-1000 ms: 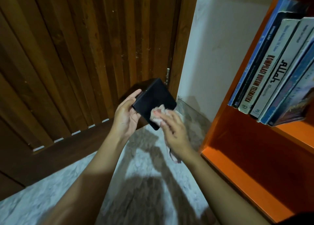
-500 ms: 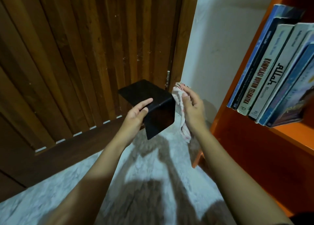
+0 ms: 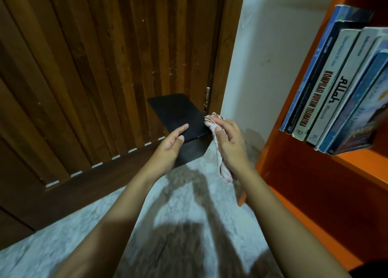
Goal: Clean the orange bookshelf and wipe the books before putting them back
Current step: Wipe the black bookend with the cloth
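Setting: slatted wooden door (image 3: 94, 67) at rear, pale wall (image 3: 262, 57) beside it, mottled light floor (image 3: 184, 193) below.

Item 1. Orange bookshelf (image 3: 315, 162), at the right edge of view. Lower compartment in view bare; the shelf above carries a leaning row of books (image 3: 336, 88), spines outward.

Item 2. Black book (image 3: 178, 118), held in the air in front of the door's foot, well apart from the shelf. It appears folded open, one cover tilted up toward the camera, the other hanging below.

Item 3. Left hand (image 3: 168, 147). Grip clamped on the black book at its near edge, thumb on top of the cover, fingers hidden beneath.

Item 4. Right hand (image 3: 228, 141). Grip closed on the cloth, pressing it to the book's right edge.

Item 5. Cloth (image 3: 220, 158), pale with a red check, bunched at the fingertips, its tail hanging loose.

Handling note (judgement): wipe in progress. Best done by bracing the book firmly with the left hand, drawing the cloth along the full edge and both covers, and turning the book over before shelving it beside the row.
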Tool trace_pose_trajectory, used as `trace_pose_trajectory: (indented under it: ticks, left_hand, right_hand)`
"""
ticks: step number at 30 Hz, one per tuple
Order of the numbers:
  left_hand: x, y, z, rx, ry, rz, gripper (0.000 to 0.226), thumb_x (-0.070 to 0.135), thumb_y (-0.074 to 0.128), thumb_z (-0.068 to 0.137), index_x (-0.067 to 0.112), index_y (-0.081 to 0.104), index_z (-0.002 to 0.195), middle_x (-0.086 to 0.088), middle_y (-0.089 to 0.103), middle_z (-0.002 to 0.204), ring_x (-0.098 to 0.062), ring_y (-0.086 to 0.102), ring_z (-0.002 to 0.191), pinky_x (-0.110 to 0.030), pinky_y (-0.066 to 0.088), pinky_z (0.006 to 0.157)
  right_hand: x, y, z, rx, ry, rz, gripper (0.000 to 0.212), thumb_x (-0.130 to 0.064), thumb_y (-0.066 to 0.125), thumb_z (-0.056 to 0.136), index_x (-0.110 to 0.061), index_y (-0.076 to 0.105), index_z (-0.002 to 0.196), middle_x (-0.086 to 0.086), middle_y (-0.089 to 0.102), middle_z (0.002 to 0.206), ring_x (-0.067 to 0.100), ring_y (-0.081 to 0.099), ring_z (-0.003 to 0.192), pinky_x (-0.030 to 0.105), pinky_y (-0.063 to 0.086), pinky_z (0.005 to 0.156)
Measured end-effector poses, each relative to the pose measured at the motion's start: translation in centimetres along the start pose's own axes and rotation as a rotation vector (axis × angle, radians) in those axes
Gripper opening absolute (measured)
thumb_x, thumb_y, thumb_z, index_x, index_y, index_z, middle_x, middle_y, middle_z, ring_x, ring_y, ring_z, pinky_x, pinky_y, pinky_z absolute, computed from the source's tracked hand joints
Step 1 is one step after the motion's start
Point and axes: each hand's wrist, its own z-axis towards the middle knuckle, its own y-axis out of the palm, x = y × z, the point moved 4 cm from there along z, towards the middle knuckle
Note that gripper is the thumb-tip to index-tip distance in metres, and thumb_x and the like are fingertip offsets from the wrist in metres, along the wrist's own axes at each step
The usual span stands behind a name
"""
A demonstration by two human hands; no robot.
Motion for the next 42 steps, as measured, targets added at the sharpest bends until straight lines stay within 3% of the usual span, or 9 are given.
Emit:
trace_pose_trajectory:
  ticks: [5, 11, 14, 18, 23, 27, 31, 35, 42]
  left_hand:
    - [-0.1, 0.5, -0.1, -0.001, -0.022, 0.024, 0.036, 0.029, 0.038, 0.1, 0.031, 0.04, 0.136, 0.001, 0.039, 0.147, -0.015, 0.033, 0.137, -0.042, 0.024, 0.116]
    - [0.1, 1.4, -0.4, 0.045, -0.06, -0.112, 0.039, 0.016, 0.032, 0.102, 0.015, 0.04, 0.14, -0.004, 0.043, 0.144, -0.016, 0.04, 0.133, -0.039, 0.031, 0.114]
    - [-0.1, 1.3, -0.5, 0.087, -0.13, -0.336, 0.035, 0.015, 0.03, 0.103, 0.013, 0.047, 0.134, -0.009, 0.055, 0.133, -0.017, 0.056, 0.118, -0.033, 0.044, 0.101]
    - [0.1, 0.0, -0.3, 0.175, -0.13, -0.594, 0.035, 0.012, 0.029, 0.102, 0.009, 0.049, 0.131, -0.011, 0.062, 0.122, -0.019, 0.063, 0.108, -0.028, 0.054, 0.086]
    - [1.7, -1.9, 0.1, 0.255, -0.061, -0.579, 0.034, 0.012, 0.032, 0.101, 0.013, 0.05, 0.13, -0.007, 0.061, 0.119, -0.02, 0.057, 0.114, -0.035, 0.047, 0.098]
    - [1.3, -2.7, 0.4, 0.3, -0.085, -0.632, 0.035, 0.012, 0.031, 0.102, 0.008, 0.049, 0.132, -0.01, 0.06, 0.123, -0.022, 0.057, 0.116, -0.036, 0.047, 0.099]
    - [0.4, -1.0, 0.4, 0.292, -0.128, -0.754, 0.033, 0.008, 0.032, 0.101, 0.003, 0.046, 0.131, -0.013, 0.062, 0.117, -0.019, 0.065, 0.1, -0.027, 0.056, 0.08]
    - [0.5, 1.6, 0.6, 0.191, -0.136, -0.856, 0.038, 0.006, 0.026, 0.101, -0.002, 0.044, 0.134, -0.021, 0.056, 0.128, -0.029, 0.057, 0.118, -0.035, 0.047, 0.099]
    - [0.6, 1.3, 0.2, 0.185, -0.131, -0.824, 0.032, 0.007, 0.033, 0.1, 0.006, 0.05, 0.127, -0.016, 0.062, 0.118, -0.021, 0.065, 0.102, -0.031, 0.055, 0.084]
  right_hand:
    - [-0.5, 0.8, -1.4, 0.004, -0.043, -0.013, 0.032, -0.019, 0.043, 0.099, -0.033, 0.059, 0.122, -0.006, 0.049, 0.123, 0.003, 0.044, 0.113, -0.001, 0.03, 0.089]
    - [-1.2, 3.0, -3.3, -0.037, -0.065, 0.061, 0.032, -0.019, 0.042, 0.1, -0.031, 0.058, 0.124, -0.021, 0.043, 0.123, -0.016, 0.036, 0.116, -0.001, 0.03, 0.093]
    - [-1.3, 3.5, -3.8, -0.042, -0.069, 0.13, 0.032, -0.019, 0.043, 0.1, -0.036, 0.057, 0.122, -0.028, 0.04, 0.123, -0.013, 0.036, 0.12, 0.008, 0.033, 0.1]
    - [-0.5, 3.8, -5.3, -0.092, -0.131, 0.141, 0.033, -0.016, 0.044, 0.099, -0.035, 0.058, 0.122, -0.018, 0.046, 0.126, -0.003, 0.041, 0.123, 0.017, 0.036, 0.104]
    - [4.0, 3.8, -7.6, -0.258, -0.063, 0.029, 0.033, -0.017, 0.045, 0.099, -0.037, 0.06, 0.122, -0.011, 0.051, 0.12, 0.006, 0.047, 0.117, 0.028, 0.04, 0.101]
    - [3.3, 2.0, -6.7, -0.028, 0.007, 0.122, 0.035, -0.019, 0.043, 0.098, -0.044, 0.056, 0.119, -0.03, 0.043, 0.118, 0.003, 0.043, 0.118, 0.021, 0.039, 0.099]
    - [-0.5, 2.6, -5.1, 0.124, -0.153, 0.09, 0.034, -0.023, 0.042, 0.097, -0.039, 0.05, 0.126, -0.012, 0.037, 0.124, -0.001, 0.036, 0.121, 0.008, 0.029, 0.102]
    - [-2.5, 5.2, -4.0, 0.187, -0.33, -0.188, 0.037, -0.022, 0.041, 0.096, -0.029, 0.054, 0.129, -0.001, 0.038, 0.128, 0.005, 0.031, 0.114, 0.002, 0.022, 0.097]
    - [-1.4, 2.8, -0.4, 0.387, -0.126, -0.209, 0.037, -0.02, 0.041, 0.096, -0.028, 0.053, 0.13, 0.008, 0.038, 0.134, 0.017, 0.033, 0.123, 0.018, 0.026, 0.097]
